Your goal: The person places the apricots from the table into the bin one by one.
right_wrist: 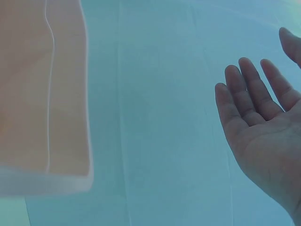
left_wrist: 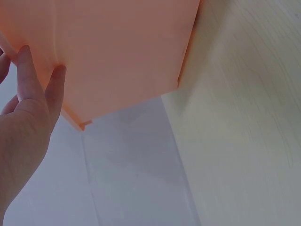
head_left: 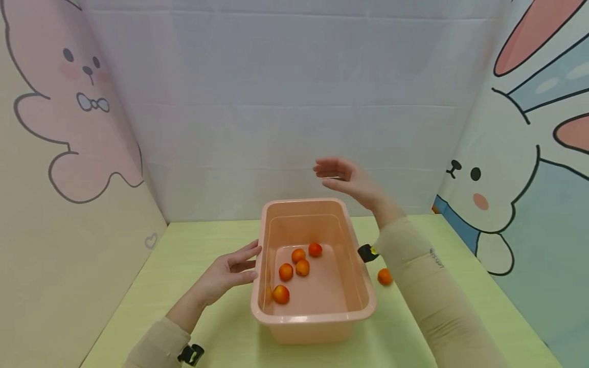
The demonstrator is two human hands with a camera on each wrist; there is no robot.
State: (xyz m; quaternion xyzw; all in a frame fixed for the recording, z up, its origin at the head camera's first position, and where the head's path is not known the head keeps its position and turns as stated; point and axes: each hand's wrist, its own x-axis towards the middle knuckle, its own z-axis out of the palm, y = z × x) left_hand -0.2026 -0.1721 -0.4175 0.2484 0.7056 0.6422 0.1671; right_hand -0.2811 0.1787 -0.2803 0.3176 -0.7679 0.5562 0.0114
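A peach-coloured plastic tub (head_left: 317, 327) stands on the table, with several small round orange-red fruits (head_left: 286, 272) on its floor, mostly toward the left side. My left hand (head_left: 225, 276) is at the tub's left side, fingers extended and fingertips right at the rim. In the left wrist view, those fingertips (left_wrist: 58, 73) rest against the tub's outer wall (left_wrist: 122, 52). Raised above the tub's far right corner, my right hand (head_left: 345, 179) holds nothing. The right wrist view shows its palm (right_wrist: 273, 141) with the fingers spread a little, apart from the tub wall (right_wrist: 68, 108).
One more orange fruit (head_left: 385, 276) lies on the pale green table (head_left: 221, 327) to the right of the tub, beside the right forearm. A white sheet (head_left: 285, 102) hangs behind the table, and cartoon-printed panels (head_left: 543, 214) flank both sides.
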